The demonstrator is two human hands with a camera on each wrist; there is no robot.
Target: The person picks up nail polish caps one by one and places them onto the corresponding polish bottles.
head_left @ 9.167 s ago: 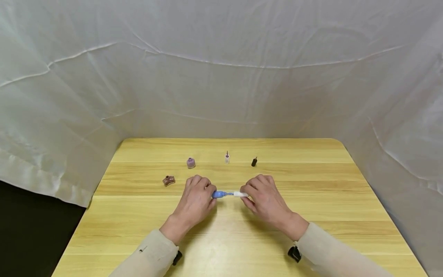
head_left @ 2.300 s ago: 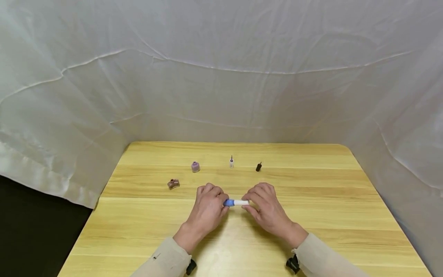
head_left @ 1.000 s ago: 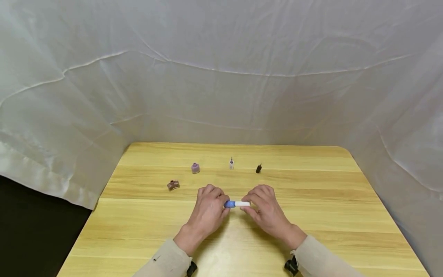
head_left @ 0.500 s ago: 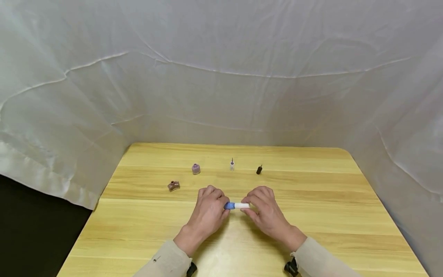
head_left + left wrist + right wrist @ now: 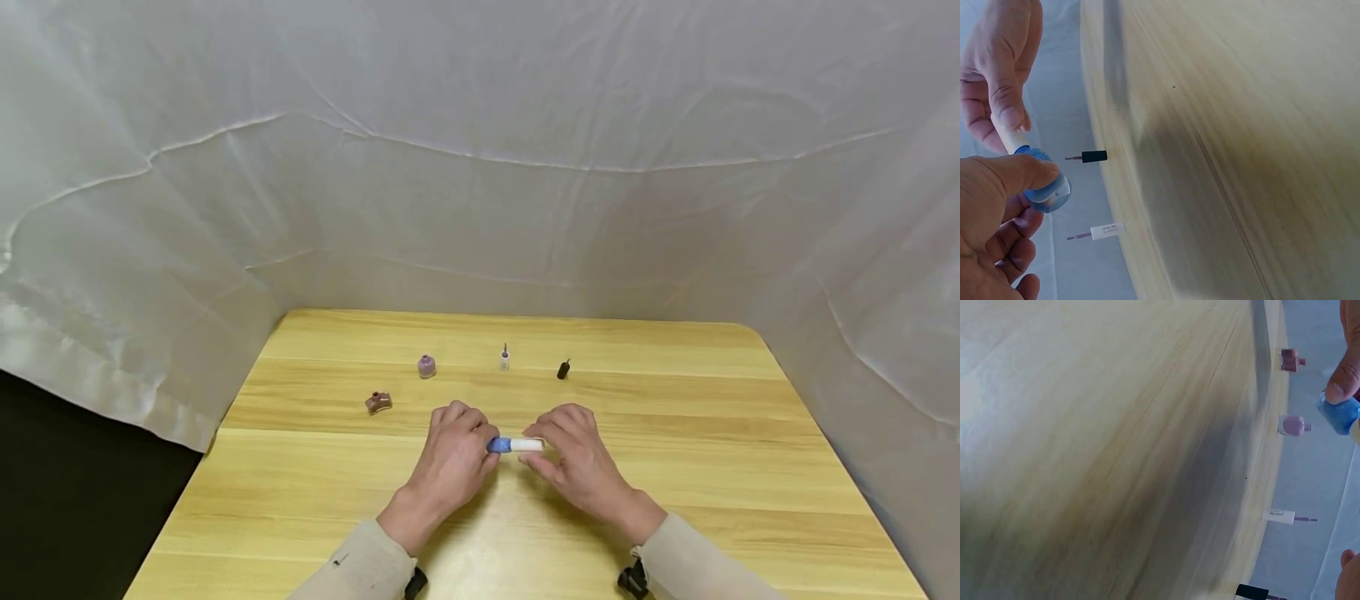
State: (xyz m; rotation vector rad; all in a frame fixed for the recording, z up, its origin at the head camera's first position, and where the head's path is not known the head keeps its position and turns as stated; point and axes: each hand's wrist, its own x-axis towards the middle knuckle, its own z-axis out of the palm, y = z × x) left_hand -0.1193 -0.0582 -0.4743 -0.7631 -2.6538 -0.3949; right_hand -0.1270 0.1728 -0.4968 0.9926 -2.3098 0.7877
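Observation:
In the head view my left hand (image 5: 453, 450) holds a small blue nail polish bottle (image 5: 498, 446) on its side. Its white cap (image 5: 527, 446) points right and meets the bottle neck, with no brush showing between them. My right hand (image 5: 576, 450) has its thumb and fingers about the cap, the thumb near its lower edge. The left wrist view shows the left thumb pressed on the blue bottle (image 5: 1050, 190) and the right thumb over the cap (image 5: 1010, 139).
A brown star-shaped polish bottle (image 5: 378, 402) and a purple bottle (image 5: 427, 367) stand uncapped at the back left of the wooden table (image 5: 675, 417). A white brush cap (image 5: 505, 359) and a black brush cap (image 5: 563, 369) stand brush-up further right. Pale cloth (image 5: 480, 208) hangs behind.
Earliest, the brush showed between blue bottle and white cap; since then the cap has come up against the bottle. Just now the right thumb has shifted slightly down on the cap.

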